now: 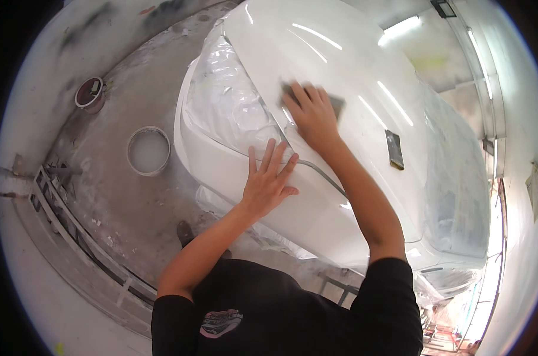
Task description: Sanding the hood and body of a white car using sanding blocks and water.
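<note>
My left hand (269, 181) lies spread, fingers apart, on the white car's front, touching the lower edge of a headlight covered in wrinkled plastic (224, 95). Up and to its right, my right hand (310, 115) presses a dark grey-green flat pad (334, 105) onto the white hood (346, 65), its fingers curved over the pad and slightly blurred. A second small dark flat piece (394, 149) lies farther right on the hood.
A bucket of milky liquid (147, 151) stands on the dusty floor at left, with a smaller dark bucket (90, 94) behind it near the wall. A metal rail (52, 193) runs along the lower left. Masking plastic (452, 190) covers the car's windscreen at right.
</note>
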`<state>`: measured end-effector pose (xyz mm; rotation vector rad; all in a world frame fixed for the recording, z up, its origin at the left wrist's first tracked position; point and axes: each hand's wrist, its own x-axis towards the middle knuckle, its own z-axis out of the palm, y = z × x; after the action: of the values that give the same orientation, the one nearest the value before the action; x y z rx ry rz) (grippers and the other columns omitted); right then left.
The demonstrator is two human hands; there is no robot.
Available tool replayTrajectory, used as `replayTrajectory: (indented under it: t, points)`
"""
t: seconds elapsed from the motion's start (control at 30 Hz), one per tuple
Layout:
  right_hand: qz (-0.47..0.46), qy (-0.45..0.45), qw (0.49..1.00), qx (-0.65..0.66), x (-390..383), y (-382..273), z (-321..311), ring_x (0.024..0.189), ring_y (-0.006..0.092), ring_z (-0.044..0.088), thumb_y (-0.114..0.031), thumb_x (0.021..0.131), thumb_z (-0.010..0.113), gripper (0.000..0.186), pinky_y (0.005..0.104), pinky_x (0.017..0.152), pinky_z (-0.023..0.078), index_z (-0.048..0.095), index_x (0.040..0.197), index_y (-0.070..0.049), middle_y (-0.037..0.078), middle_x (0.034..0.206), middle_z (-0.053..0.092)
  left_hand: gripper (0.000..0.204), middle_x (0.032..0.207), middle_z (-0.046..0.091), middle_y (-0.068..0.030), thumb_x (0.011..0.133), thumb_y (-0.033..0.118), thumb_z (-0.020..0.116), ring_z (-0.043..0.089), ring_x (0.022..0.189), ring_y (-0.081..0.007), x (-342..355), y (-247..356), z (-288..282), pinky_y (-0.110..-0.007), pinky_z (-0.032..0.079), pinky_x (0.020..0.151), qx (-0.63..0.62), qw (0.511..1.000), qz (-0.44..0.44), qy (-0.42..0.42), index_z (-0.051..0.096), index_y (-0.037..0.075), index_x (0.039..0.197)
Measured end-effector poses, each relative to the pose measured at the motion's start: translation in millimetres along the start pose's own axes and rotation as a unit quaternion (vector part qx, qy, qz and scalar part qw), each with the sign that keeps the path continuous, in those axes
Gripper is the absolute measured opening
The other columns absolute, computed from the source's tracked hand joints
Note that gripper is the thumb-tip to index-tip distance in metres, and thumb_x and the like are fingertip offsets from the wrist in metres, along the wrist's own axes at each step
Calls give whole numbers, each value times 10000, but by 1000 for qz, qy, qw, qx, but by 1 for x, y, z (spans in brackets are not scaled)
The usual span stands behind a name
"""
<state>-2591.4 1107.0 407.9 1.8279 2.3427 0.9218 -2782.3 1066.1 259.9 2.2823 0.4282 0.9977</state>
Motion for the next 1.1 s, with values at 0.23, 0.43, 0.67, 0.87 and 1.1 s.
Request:
replayTrajectory:
  t: [0.23, 0.43, 0.67, 0.87, 1.1]
  points:
    - [27, -39, 998, 38, -74, -24, -28, 1297, 420, 609, -57, 800, 753, 468, 566, 1061, 506, 749, 1264, 1, 226, 1517, 621, 1021, 1779, 331, -260, 811, 477, 902, 231, 1684, -503, 2, 2, 5, -837, 209, 1248, 14, 1000, 19, 5, 494, 115, 1673]
    - [14, -35, 998, 52, 17, -21, 10, 1213, 363, 613, 0, 781, 748, 473, 500, 1012, 508, 754, 1253, -41, 153, 1420, 654, 1052, 1798, 290, -243, 811, 446, 929, 190, 1692, -520, -2, 0, 5, -832, 158, 1272, -15, 1000, -2, 1, 447, 175, 1706]
    - [2, 6, 1000, 29, -28, -30, 3, 1217, 369, 625, -119, 798, 783, 397, 502, 1005, 505, 751, 1189, -56, 159, 1354, 668, 956, 1822, 263, -245, 842, 485, 894, 181, 1697, -515, 0, 0, -3, -844, 200, 1248, 7, 999, -13, -34, 538, 114, 1647]
    - [38, -53, 997, 35, 39, -31, 30, 1202, 386, 628, -36, 849, 747, 428, 510, 1028, 512, 760, 1277, -45, 144, 1423, 667, 980, 1811, 290, -202, 820, 402, 941, 194, 1694, -505, -1, -1, -5, -834, 150, 1277, -36, 999, -14, 3, 507, 155, 1663]
    - [12, -45, 997, 53, -28, -29, -9, 1240, 384, 610, -57, 805, 748, 421, 537, 1047, 487, 760, 1226, -63, 165, 1488, 637, 944, 1807, 292, -203, 827, 393, 934, 205, 1697, -475, 1, -2, -9, -827, 152, 1282, -9, 999, -14, -35, 534, 128, 1640]
